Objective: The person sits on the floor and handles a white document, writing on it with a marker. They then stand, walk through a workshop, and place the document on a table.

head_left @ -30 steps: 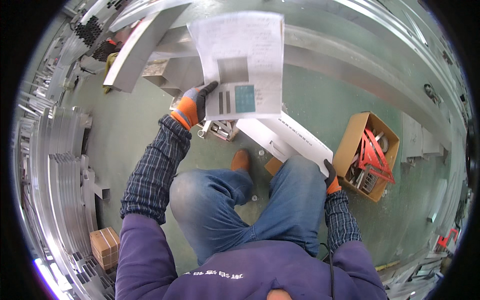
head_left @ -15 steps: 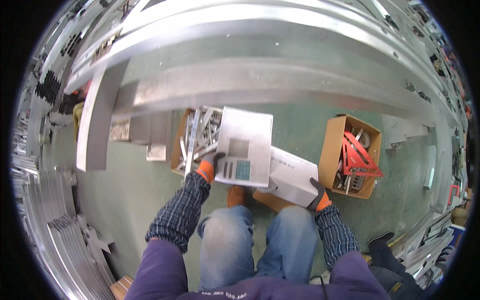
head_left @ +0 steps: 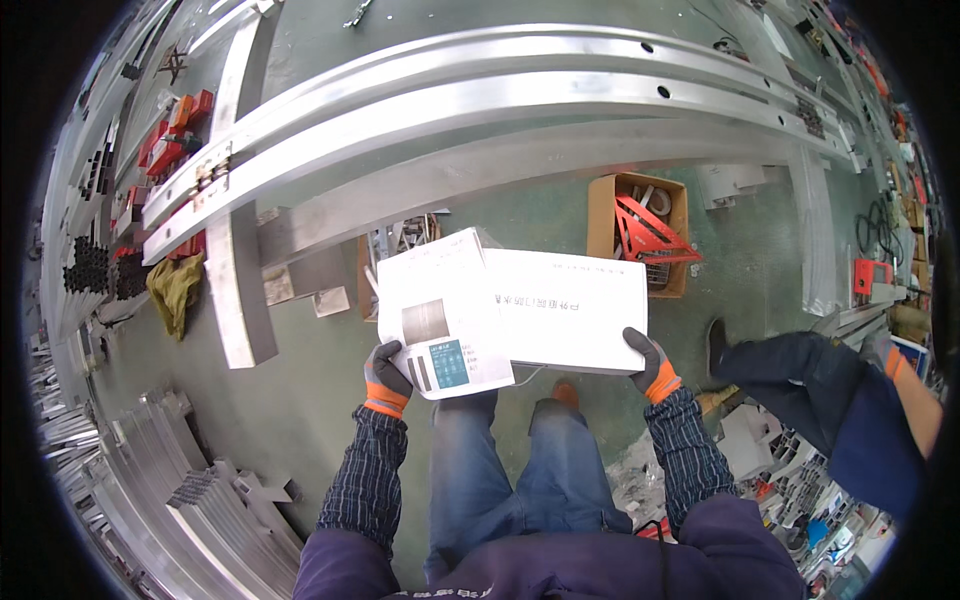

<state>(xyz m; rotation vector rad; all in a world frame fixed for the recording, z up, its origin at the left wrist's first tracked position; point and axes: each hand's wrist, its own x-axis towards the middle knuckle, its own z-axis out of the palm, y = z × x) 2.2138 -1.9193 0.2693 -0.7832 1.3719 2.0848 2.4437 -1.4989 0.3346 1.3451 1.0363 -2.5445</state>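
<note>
My left hand (head_left: 388,370), in a dark grey glove with an orange cuff, grips the lower left edge of a flat white printed package (head_left: 455,290). The package carries a grey picture and a teal panel; its thickness is hard to tell. My right hand (head_left: 650,362), gloved alike, is closed on the lower right corner of a white cardboard box (head_left: 570,305). The package overlaps the left end of the box. Both are held over my legs, and the fingers beneath them are hidden.
Ahead runs a long aluminium frame (head_left: 480,95). Beyond the box stands an open carton (head_left: 602,225) with a red triangular square (head_left: 645,230). Another carton of metal pieces (head_left: 415,232) is partly covered. Metal profiles (head_left: 215,515) lie at left. At right is another person's leg (head_left: 790,380).
I have risen from bent knees to a more upright stance. The white box has turned level and lifted with my right hand. Another person has come further into view at right.
</note>
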